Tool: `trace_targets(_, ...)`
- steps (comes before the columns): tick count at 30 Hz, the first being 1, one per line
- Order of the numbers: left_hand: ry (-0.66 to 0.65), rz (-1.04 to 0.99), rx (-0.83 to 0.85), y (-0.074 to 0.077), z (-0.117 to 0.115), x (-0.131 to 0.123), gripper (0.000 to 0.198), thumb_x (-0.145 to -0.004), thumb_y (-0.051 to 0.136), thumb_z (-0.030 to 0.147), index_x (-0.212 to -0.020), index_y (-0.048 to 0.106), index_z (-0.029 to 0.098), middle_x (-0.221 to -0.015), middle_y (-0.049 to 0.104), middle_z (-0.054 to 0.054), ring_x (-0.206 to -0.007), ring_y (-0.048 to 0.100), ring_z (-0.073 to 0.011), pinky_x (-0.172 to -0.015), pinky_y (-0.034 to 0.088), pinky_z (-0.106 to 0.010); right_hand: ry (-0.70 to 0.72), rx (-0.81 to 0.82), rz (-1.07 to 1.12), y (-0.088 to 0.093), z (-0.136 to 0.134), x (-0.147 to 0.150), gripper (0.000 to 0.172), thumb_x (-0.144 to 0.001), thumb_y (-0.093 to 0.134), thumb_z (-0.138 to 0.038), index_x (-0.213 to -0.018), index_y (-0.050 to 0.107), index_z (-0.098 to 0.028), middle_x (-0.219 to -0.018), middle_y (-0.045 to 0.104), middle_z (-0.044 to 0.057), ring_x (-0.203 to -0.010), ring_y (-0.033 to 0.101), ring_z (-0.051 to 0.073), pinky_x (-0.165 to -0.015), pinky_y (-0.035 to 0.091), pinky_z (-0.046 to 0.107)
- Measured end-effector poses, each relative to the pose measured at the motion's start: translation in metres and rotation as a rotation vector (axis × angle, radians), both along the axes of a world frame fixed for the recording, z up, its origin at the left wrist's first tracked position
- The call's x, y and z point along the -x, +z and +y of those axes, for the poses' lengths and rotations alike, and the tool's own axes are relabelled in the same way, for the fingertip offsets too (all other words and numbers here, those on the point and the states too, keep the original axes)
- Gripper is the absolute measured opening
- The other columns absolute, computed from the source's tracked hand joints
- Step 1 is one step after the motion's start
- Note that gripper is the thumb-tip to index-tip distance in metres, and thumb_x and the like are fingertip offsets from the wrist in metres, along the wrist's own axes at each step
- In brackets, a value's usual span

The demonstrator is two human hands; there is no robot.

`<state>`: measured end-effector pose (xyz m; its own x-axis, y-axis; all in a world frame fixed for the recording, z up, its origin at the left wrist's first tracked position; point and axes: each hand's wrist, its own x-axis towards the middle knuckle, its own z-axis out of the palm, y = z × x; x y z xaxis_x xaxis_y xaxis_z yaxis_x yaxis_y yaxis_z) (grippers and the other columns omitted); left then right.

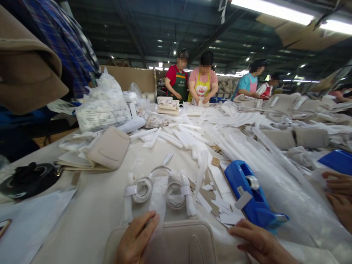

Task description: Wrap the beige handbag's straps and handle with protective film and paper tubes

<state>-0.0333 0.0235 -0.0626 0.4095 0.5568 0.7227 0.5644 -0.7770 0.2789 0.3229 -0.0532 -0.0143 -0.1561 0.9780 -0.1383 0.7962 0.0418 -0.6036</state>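
Note:
A beige handbag (189,240) lies in front of me at the bottom of the head view. Its white-wrapped straps (175,195) are coiled beyond its top edge, and a white wrapping strip (158,198) runs between the coils. My left hand (139,234) is closed at the bag's top edge, thumb and forefinger close together against the strip. To the right of the bag, my right hand (260,240) has its fingers apart and holds nothing visible. It is near loose white paper slips (229,219) and a blue tape dispenser (251,196).
A co-worker's hand (339,198) shows at the right edge. Left of me lie another beige bag (110,148), a black round object (30,179) and a white sheet (41,223). White foam strips (176,135) spread across the table; several people stand beyond it.

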Motion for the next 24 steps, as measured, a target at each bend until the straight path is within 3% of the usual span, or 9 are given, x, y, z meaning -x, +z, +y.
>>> trace_targets(6,0.007,-0.036,0.017,0.005,-0.002,-0.002,0.036,-0.094,0.044,0.032,-0.129,0.052,0.026,-0.115,0.063,-0.008,-0.103,0.063,-0.0166,-0.091,0.05,-0.022,0.198,0.055,-0.065,0.022,0.064,0.048,0.037,-0.07,0.05,-0.007,-0.093,0.072,-0.026,-0.089,0.063,0.002,-0.085,0.06,0.016,-0.073,0.042,0.024)
trace_targets(10,0.041,-0.053,0.025,0.008,-0.003,-0.003,0.037,-0.094,0.043,0.031,-0.129,0.051,0.027,-0.117,0.062,-0.008,-0.104,0.063,-0.0165,-0.09,0.051,-0.021,0.384,0.106,0.055,0.027,0.076,0.066,0.023,-0.071,0.049,-0.006,-0.067,0.067,-0.019,-0.072,0.053,-0.002,-0.067,0.053,0.01,-0.059,0.034,0.02)
trace_targets(15,0.055,-0.06,0.068,0.009,-0.003,-0.004,0.037,-0.093,0.046,0.032,-0.129,0.05,0.026,-0.119,0.06,-0.009,-0.105,0.062,-0.0165,-0.089,0.051,-0.02,0.284,0.25,0.032,0.031,0.071,0.056,0.034,-0.062,0.052,-0.005,-0.08,0.071,-0.026,-0.079,0.055,-0.002,-0.082,0.055,0.014,-0.071,0.035,0.023)
trace_targets(20,0.06,-0.085,0.066,0.008,-0.002,-0.004,0.038,-0.093,0.046,0.035,-0.129,0.05,0.024,-0.117,0.06,-0.01,-0.105,0.062,-0.0169,-0.089,0.051,-0.021,0.287,0.143,0.147,0.013,0.077,0.072,0.017,-0.074,0.053,-0.018,-0.06,0.062,-0.018,-0.073,0.05,-0.001,-0.072,0.05,0.012,-0.063,0.034,0.023)
trace_targets(24,0.027,-0.049,0.065,0.006,0.0,-0.002,0.037,-0.092,0.046,0.024,-0.129,0.05,0.023,-0.117,0.06,-0.011,-0.101,0.064,-0.0154,-0.086,0.052,-0.02,0.263,0.121,0.172,0.012,0.079,0.076,0.017,-0.078,0.054,-0.027,-0.068,0.064,-0.018,-0.078,0.055,0.0,-0.077,0.053,0.015,-0.069,0.039,0.025)
